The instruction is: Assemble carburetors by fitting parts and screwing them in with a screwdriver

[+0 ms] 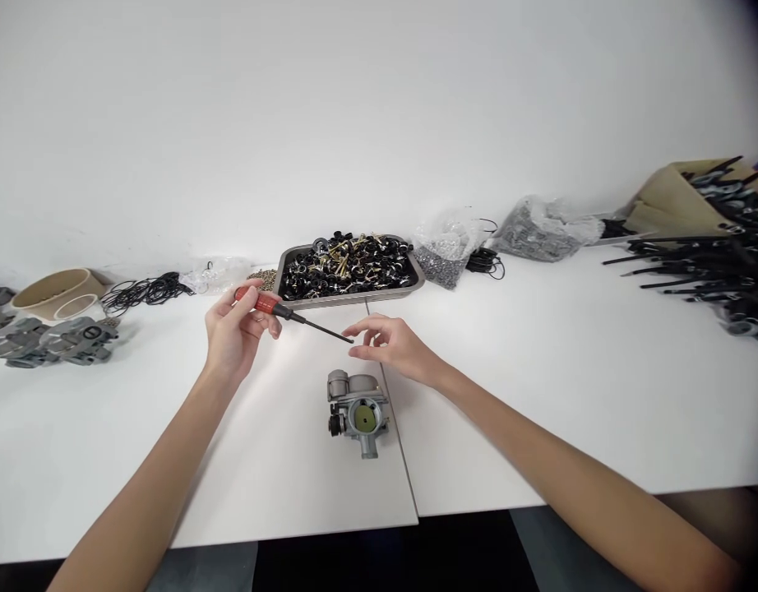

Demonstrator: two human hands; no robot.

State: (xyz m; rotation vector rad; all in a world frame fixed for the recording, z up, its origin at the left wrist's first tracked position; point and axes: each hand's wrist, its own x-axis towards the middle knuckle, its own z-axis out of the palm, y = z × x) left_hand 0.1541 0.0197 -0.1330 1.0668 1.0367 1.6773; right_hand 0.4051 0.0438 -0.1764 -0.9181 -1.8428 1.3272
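My left hand [236, 329] is closed around the red handle of a screwdriver [265, 304], whose dark shaft slants down to the right. At its tip, the thumb and forefinger of my right hand [395, 345] come together in a loose pinch. Whatever they hold there is too small to make out. Below both hands, a grey metal carburetor [358, 407] stands on the white table [280, 477]. Its round bore, with a yellowish-green disc inside, faces me, and a black knob juts from its left side.
Behind the hands is a metal tray [348, 298] heaped with black and brass-coloured parts. Bags of small metal pieces [444, 255] line the wall. More carburetors [76, 339] and a tan container [58, 296] stand left; black cables or rods [712, 263] pile up right. A seam crosses the tabletop.
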